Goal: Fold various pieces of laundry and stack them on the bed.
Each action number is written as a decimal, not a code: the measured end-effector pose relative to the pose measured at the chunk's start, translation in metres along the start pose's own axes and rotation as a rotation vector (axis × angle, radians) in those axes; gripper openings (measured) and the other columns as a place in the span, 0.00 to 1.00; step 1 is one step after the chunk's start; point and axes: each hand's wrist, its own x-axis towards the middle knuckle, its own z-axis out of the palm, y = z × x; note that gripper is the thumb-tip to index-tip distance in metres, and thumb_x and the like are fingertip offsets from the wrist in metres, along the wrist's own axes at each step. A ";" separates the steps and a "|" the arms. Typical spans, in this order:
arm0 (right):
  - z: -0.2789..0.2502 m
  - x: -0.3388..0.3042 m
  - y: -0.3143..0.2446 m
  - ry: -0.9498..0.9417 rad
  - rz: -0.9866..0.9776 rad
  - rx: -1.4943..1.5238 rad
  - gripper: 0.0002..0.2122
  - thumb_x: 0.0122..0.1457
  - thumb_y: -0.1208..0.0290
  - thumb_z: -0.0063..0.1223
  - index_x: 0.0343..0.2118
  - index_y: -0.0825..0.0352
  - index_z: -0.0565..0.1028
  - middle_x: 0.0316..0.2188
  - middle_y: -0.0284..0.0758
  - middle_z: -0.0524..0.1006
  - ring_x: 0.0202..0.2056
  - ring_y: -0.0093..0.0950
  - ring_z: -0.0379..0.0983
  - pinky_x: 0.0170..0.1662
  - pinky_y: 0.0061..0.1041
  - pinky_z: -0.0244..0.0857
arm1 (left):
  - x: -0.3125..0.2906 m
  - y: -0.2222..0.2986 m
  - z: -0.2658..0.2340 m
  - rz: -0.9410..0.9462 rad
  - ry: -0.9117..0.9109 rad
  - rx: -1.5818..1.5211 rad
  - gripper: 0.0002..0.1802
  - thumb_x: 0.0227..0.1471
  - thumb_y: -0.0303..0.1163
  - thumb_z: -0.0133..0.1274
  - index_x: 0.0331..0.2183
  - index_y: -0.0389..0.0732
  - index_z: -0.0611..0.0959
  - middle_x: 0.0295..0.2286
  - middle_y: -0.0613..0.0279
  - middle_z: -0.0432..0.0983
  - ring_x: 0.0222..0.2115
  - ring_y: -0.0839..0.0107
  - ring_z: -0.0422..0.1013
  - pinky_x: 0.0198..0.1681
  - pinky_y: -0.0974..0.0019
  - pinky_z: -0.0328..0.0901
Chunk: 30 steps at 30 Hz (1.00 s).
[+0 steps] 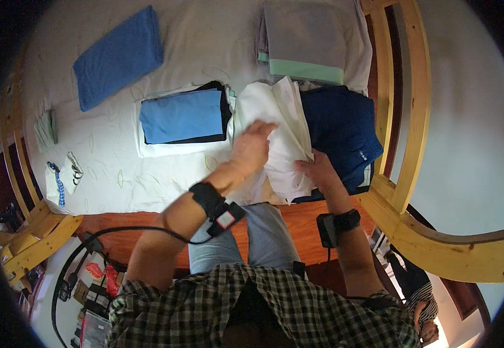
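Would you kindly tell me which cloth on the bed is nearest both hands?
The white cloth between the light-blue one and the navy garment; it alone has the left hand over it, the right hand at its edge.

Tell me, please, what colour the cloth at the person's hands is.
The cloth is white, showing best in the head view.

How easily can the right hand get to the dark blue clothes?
Quite easily, it looks like: yes. The dark blue clothes lie right beside the right hand, and nothing seems to cover their visible top. Its fingers are at the edge of the white cloth, though.
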 end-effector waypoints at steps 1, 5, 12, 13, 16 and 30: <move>0.001 -0.002 -0.002 -0.001 0.001 0.002 0.15 0.43 0.77 0.50 0.37 0.73 0.66 0.29 0.35 0.71 0.28 0.22 0.66 0.32 0.20 0.62 | 0.010 -0.003 -0.008 0.148 -0.027 0.089 0.25 0.32 0.19 0.46 0.39 0.43 0.70 0.38 0.56 0.64 0.38 0.62 0.61 0.42 0.65 0.56; 0.010 -0.027 -0.029 -0.154 -0.210 -0.280 0.15 0.44 0.77 0.47 0.37 0.71 0.66 0.29 0.39 0.71 0.30 0.27 0.67 0.34 0.24 0.61 | 0.036 -0.013 -0.024 0.615 -0.219 0.352 0.25 0.28 0.21 0.49 0.37 0.46 0.71 0.38 0.62 0.63 0.44 0.63 0.55 0.50 0.57 0.45; 0.001 -0.059 -0.033 -0.260 -0.402 -0.699 0.15 0.44 0.72 0.46 0.38 0.67 0.64 0.28 0.46 0.71 0.31 0.40 0.68 0.33 0.33 0.62 | 0.035 -0.017 -0.052 0.469 -0.630 0.262 0.19 0.29 0.24 0.51 0.32 0.46 0.73 0.28 0.63 0.68 0.35 0.64 0.63 0.49 0.57 0.47; 0.001 -0.061 -0.030 -0.283 -0.443 -0.771 0.16 0.44 0.71 0.46 0.39 0.66 0.64 0.27 0.46 0.70 0.31 0.40 0.68 0.33 0.33 0.62 | 0.025 -0.023 -0.047 0.616 -0.410 0.272 0.26 0.31 0.22 0.48 0.40 0.48 0.69 0.23 0.62 0.69 0.30 0.63 0.66 0.45 0.57 0.52; -0.011 -0.080 -0.032 -0.396 -0.377 -0.951 0.17 0.45 0.71 0.44 0.41 0.61 0.62 0.28 0.46 0.70 0.30 0.39 0.68 0.32 0.33 0.63 | 0.026 0.027 -0.059 0.534 -0.661 0.390 0.35 0.32 0.20 0.44 0.48 0.49 0.59 0.22 0.61 0.69 0.29 0.63 0.66 0.41 0.58 0.56; 0.003 -0.115 -0.056 -0.714 -0.631 -0.982 0.27 0.44 0.77 0.41 0.49 0.50 0.53 0.30 0.43 0.70 0.27 0.38 0.68 0.30 0.33 0.63 | -0.015 0.056 -0.055 0.568 -1.278 -0.045 0.29 0.31 0.20 0.45 0.41 0.48 0.67 0.31 0.56 0.63 0.33 0.55 0.64 0.31 0.59 0.61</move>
